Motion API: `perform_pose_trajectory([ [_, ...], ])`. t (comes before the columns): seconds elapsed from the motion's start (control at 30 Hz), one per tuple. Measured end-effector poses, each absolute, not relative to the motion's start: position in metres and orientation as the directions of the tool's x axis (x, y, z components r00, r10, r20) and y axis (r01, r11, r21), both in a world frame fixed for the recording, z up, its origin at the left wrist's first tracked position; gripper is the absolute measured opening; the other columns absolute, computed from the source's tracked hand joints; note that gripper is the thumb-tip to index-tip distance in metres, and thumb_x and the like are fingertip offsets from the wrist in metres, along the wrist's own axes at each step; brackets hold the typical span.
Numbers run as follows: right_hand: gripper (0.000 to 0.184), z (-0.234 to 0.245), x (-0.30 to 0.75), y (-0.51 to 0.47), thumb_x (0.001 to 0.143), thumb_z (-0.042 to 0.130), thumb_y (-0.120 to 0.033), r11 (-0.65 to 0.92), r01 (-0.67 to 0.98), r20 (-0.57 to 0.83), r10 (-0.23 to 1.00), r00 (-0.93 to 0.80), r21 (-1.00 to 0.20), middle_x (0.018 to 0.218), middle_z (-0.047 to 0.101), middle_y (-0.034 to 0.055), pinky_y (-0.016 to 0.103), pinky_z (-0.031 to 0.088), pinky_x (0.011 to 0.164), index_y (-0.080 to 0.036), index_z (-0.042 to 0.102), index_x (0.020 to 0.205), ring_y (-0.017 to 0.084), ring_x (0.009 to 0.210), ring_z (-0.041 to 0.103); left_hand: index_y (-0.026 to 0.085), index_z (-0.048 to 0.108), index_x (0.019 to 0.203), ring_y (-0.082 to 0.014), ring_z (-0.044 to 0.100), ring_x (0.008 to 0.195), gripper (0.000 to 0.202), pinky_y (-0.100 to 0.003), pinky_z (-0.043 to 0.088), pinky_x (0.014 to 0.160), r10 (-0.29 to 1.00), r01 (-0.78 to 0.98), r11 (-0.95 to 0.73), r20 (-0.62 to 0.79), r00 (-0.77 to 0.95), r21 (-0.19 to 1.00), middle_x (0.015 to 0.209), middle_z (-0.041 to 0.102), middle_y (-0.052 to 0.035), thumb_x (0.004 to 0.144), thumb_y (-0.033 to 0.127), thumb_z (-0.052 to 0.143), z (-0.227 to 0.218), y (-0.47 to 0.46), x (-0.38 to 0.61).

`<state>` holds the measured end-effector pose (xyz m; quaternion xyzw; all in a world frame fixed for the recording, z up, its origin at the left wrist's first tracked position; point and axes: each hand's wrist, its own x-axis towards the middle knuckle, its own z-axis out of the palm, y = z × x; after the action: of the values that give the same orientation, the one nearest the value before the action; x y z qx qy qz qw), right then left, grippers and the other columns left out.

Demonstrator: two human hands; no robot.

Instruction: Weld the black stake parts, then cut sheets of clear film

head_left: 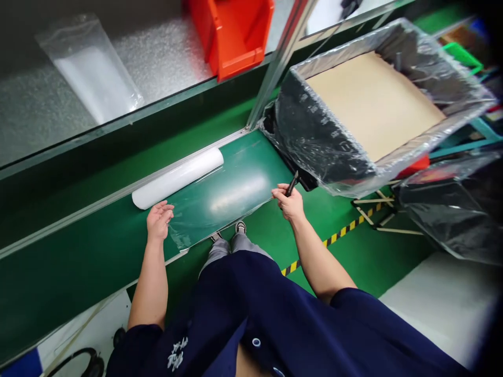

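My left hand [158, 221] is closed near the lower left end of a white roll of film [178, 179]. Its fingers seem to pinch the edge of a sheet of clear plastic film [181, 235], which lies creased and shiny over the green belt surface. In my right hand [290, 203] is a slim black utility knife [293, 184], its tip pointing up and away from me. The right fingertips are beside the front edge of the belt; whether they also touch the film I cannot tell.
A plastic-lined bin [326, 115] with a cardboard sheet [377, 104] in it stands at the right. Behind the green belt [98, 235] are a metal post [275, 68], a red-orange bin [239, 42] and a clear bag [96, 73] on a shelf. Striped tape [346, 229] marks the floor.
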<state>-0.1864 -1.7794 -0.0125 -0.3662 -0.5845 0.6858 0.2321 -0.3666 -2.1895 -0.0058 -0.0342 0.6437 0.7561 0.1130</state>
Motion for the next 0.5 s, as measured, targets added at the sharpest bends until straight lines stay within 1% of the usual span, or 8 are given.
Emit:
perform_pose_trajectory([
  [0.07,0.055,0.007,-0.162,-1.77,0.052,0.088,-0.037,-0.222,0.064,-0.217,0.783,-0.583,-0.973,0.079,0.07,0.001,0.019,0.028,0.037,-0.022,0.061,0.098,0.014,0.058,0.06,0.017,0.065,0.101,-0.0066,0.056,0.052,0.05,-0.015,0.033,0.042,0.218,-0.199,-0.179,-0.158,-0.963,0.964,0.082,0.074,-0.0036,0.056,0.019,0.085,0.014,-2.164,-0.374],
  [0.17,0.054,0.032,-0.124,-1.756,0.051,0.085,-0.03,-0.228,-0.024,-0.183,0.838,-0.513,-0.973,0.079,0.068,-0.0012,0.019,0.027,0.036,-0.024,0.06,0.098,0.012,0.055,0.058,0.018,0.065,0.102,-0.0054,0.052,0.048,0.05,-0.014,0.031,0.04,0.332,-0.163,-0.233,-0.079,-0.94,0.959,0.077,0.072,-0.0014,0.055,0.015,0.083,0.042,-2.121,-0.384],
  [0.27,0.054,0.053,-0.087,-1.742,0.051,0.083,-0.026,-0.196,-0.104,-0.133,0.891,-0.435,-0.975,0.073,0.062,-0.0041,0.019,0.026,0.035,-0.024,0.06,0.099,0.011,0.053,0.057,0.018,0.067,0.101,-0.0046,0.05,0.045,0.049,-0.014,0.032,0.039,0.463,-0.135,-0.275,0.008,-0.886,0.952,0.071,0.069,0.0014,0.054,0.013,0.083,0.069,-2.077,-0.391],
  [0.33,0.053,0.064,-0.064,-1.732,0.051,0.083,-0.025,-0.172,-0.134,-0.106,0.912,-0.397,-0.976,0.069,0.059,-0.0052,0.019,0.025,0.035,-0.024,0.06,0.099,0.011,0.052,0.056,0.018,0.068,0.099,-0.0031,0.045,0.042,0.047,-0.013,0.031,0.037,0.537,-0.129,-0.306,0.06,-0.841,0.943,0.069,0.067,0.0026,0.055,0.014,0.084,0.086,-2.046,-0.391],
  [0.4,0.049,0.073,-0.043,-1.721,0.052,0.082,-0.025,-0.154,-0.154,-0.087,0.924,-0.373,-0.976,0.066,0.058,-0.0054,0.019,0.025,0.035,-0.023,0.062,0.096,0.011,0.05,0.055,0.017,0.068,0.097,-0.0017,0.041,0.039,0.043,-0.013,0.027,0.036,0.573,-0.133,-0.333,0.088,-0.815,0.933,0.069,0.067,0.0024,0.057,0.016,0.085,0.1,-2.015,-0.386],
  [0.5,0.042,0.081,-0.015,-1.705,0.053,0.082,-0.027,-0.139,-0.152,-0.073,0.925,-0.373,-0.978,0.06,0.059,-0.0046,0.018,0.024,0.035,-0.021,0.063,0.091,0.008,0.043,0.047,0.016,0.067,0.089,-0.0014,0.039,0.038,0.034,-0.013,0.024,0.035,0.528,-0.118,-0.334,0.082,-0.845,0.935,0.064,0.065,0.0026,0.061,0.019,0.086,0.113,-1.976,-0.371],
])
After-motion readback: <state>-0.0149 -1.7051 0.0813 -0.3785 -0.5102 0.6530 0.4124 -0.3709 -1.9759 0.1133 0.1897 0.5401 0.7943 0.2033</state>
